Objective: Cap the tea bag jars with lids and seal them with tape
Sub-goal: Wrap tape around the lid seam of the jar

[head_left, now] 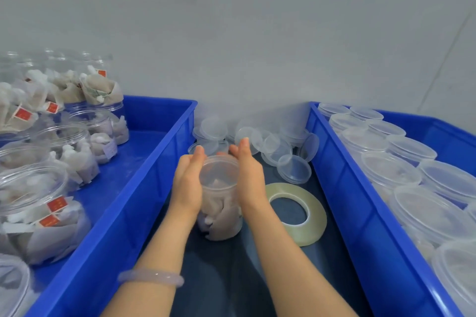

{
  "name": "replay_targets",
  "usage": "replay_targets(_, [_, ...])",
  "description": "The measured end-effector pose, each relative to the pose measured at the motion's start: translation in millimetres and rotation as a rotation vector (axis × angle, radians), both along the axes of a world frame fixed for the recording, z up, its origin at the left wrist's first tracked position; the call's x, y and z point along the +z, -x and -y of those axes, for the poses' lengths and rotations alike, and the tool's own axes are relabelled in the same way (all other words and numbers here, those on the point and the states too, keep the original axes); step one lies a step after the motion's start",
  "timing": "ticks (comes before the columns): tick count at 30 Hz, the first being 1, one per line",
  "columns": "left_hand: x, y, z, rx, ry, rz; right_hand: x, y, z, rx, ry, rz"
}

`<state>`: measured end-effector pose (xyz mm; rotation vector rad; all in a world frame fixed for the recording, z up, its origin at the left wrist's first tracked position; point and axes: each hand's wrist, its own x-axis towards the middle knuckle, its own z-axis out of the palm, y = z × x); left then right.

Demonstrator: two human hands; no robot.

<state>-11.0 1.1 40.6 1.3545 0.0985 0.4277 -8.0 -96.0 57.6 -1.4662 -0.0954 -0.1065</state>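
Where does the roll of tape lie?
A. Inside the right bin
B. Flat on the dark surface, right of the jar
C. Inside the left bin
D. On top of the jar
B: the roll of tape lies flat on the dark surface beside the jar.

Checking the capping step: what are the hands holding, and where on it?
The tea bag jar, clasped at its lidded top between the left hand and the right hand, one on each side.
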Motion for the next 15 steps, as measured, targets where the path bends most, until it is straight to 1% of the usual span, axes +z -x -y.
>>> replay_targets(2, [-1,-1,-3,-0.039,-0.014,0.003,-7,0,-5,-0.079,-0.022,0.028])
replay_targets(5, [-4,4,-2,-0.075,0.009,0.05,-14,3,-13,-0.224,-0.08,0.122])
replay_targets(8, [-3,4,0,0.015,0.038,0.036,-14,5,-17,-0.297,-0.083,0.167])
replay_targets(10, [0,3,1,0.029,0.048,0.007,-11,6,-16,-0.301,-0.065,0.148])
replay_targets(12, [0,4,1,-0.041,0.05,0.007,-11,5,-11,-0.277,-0.044,0.139])
replay_targets(15, [-6,15,0,-0.164,0.049,0.038,-15,14,-3,-0.141,-0.041,0.167])
